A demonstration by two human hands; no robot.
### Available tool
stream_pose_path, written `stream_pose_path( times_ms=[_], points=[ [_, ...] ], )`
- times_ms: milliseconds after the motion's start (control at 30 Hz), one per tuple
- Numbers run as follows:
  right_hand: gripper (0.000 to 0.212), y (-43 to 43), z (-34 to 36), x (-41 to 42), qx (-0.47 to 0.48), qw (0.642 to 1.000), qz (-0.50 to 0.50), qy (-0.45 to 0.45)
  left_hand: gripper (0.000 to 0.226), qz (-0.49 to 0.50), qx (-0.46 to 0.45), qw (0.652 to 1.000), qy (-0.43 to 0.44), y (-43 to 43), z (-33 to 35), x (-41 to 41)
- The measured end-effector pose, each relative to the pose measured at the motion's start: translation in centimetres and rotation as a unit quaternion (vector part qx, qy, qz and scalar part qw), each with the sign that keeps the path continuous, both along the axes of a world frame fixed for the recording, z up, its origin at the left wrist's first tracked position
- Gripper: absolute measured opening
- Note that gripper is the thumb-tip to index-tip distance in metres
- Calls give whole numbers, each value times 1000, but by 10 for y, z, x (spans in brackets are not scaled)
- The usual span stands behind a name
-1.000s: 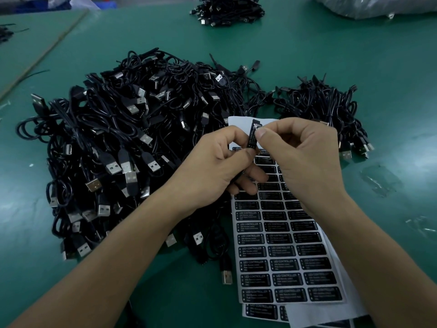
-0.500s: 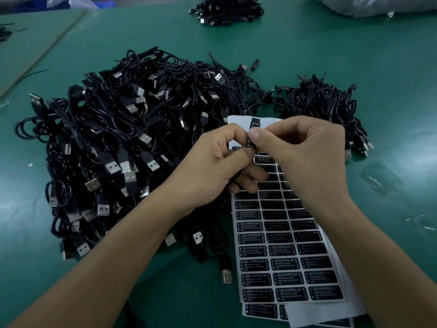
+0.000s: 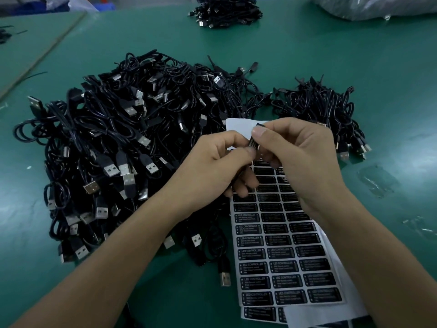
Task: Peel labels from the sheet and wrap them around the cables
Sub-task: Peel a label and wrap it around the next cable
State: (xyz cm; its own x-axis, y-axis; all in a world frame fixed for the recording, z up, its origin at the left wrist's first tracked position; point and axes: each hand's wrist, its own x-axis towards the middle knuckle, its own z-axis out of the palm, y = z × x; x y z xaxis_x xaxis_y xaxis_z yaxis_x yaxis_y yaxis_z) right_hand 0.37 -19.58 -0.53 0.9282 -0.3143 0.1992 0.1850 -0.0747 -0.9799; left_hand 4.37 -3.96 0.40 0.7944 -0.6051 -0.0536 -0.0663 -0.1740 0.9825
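A white sheet (image 3: 287,254) of black "LED CONTROLLER" labels lies on the green table, its top rows peeled bare. Above the sheet my left hand (image 3: 212,169) and my right hand (image 3: 302,157) meet. Between their thumbs and forefingers they pinch one black label (image 3: 253,142), which stands on edge. My left hand also holds a thin black cable, mostly hidden under its fingers; whether the label is around the cable is hidden. A big heap of black USB cables (image 3: 123,150) lies to the left of my hands.
A smaller cable pile (image 3: 321,110) lies behind my right hand, another (image 3: 224,13) at the far edge. A clear plastic bag (image 3: 378,5) sits far right. More label sheets (image 3: 314,316) lie under the top one. Scraps of clear film (image 3: 376,181) lie right.
My right thumb has slid further down over the label, so less of the black strip shows between the two hands. Both hands stay in place above the sheet.
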Motion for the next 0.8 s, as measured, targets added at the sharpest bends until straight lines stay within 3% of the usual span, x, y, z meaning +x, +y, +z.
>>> stream_pose_path(
  times_ms=[100, 333, 433, 633, 800],
  points=[
    [15, 1, 2, -1, 22, 999, 25, -9, 29, 15, -12, 999, -30, 0, 1, -1],
    [35, 2, 1, -3, -23, 999, 31, -7, 20, 7, 21, 995, -93, 4, 7, 3],
    [26, 6, 4, -6, -71, 997, 30, 6, 11, 39, 21, 992, -116, 8, 12, 8],
    [35, 26, 4, -16, -248, 963, 71, 72, 17, 141, -54, 986, -74, 13, 18, 13],
    [27, 33, -4, -16, -197, 971, 85, 104, 21, 174, -78, 981, -42, 11, 20, 12]
  ],
)
